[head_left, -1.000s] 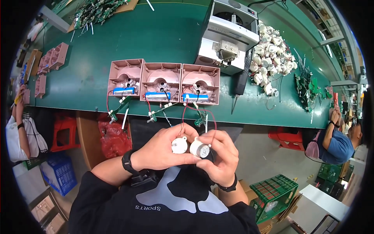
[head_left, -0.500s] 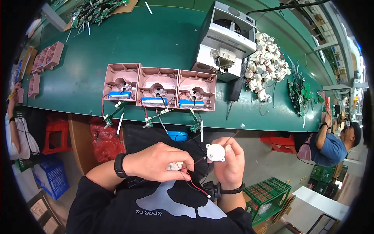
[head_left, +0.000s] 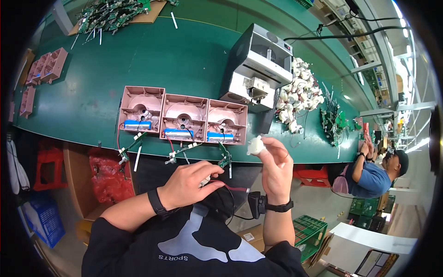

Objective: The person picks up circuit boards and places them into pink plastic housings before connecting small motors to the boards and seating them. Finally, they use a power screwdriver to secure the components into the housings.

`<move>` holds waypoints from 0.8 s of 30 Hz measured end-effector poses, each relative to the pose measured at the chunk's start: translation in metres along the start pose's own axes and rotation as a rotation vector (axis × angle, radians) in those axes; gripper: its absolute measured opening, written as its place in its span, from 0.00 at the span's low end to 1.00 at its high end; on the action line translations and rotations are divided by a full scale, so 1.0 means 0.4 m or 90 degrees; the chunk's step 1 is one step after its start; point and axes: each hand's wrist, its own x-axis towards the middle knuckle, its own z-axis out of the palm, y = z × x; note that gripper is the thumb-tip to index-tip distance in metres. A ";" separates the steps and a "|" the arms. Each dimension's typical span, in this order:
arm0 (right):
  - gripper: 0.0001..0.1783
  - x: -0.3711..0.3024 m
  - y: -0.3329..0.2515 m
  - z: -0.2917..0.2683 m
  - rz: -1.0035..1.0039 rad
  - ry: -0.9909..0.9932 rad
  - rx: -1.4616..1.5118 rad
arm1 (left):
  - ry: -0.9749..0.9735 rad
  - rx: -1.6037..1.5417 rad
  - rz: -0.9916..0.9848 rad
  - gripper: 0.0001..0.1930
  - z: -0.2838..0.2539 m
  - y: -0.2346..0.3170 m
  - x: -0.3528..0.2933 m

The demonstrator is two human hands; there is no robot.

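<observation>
My right hand (head_left: 277, 173) is raised just off the table's front edge, fingertips pinching a white round component (head_left: 255, 146) with small ears. My left hand (head_left: 187, 187) is at chest height, its fingers closed round another white component (head_left: 204, 181), partly hidden; dark and red wires trail from it toward the right wrist. Beyond the hands, three pink plastic housings stand side by side: the left (head_left: 159, 106), the middle (head_left: 182, 107) and the right (head_left: 226, 109). Each contains a blue cylindrical battery, such as the left one (head_left: 137, 125). Green circuit boards (head_left: 224, 159) on wires lie along the housings' near side.
A grey-and-black tabletop machine (head_left: 270, 67) stands right of the housings, beside a heap of white wired components (head_left: 300, 94). Piled circuit boards (head_left: 113, 16) lie at the far left, others (head_left: 334, 117) at the right. More pink housings (head_left: 55, 64) sit at left. A co-worker (head_left: 374, 177) is at right.
My right hand has risen toward the table edge and turned its white component from face-on to edge-on. My left hand has shifted slightly upward, still holding its component. The whole view has shifted.
</observation>
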 end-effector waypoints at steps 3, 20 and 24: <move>0.18 0.009 -0.028 0.010 -0.027 -0.021 -0.116 | 0.002 -0.009 -0.005 0.16 -0.002 -0.013 -0.007; 0.21 -0.040 -0.126 0.125 -0.400 -0.321 -0.516 | -0.225 -0.453 -0.245 0.22 -0.104 0.042 0.026; 0.21 -0.043 -0.128 0.089 -0.409 -0.267 -0.560 | -0.107 -0.263 -0.080 0.20 -0.063 0.012 0.014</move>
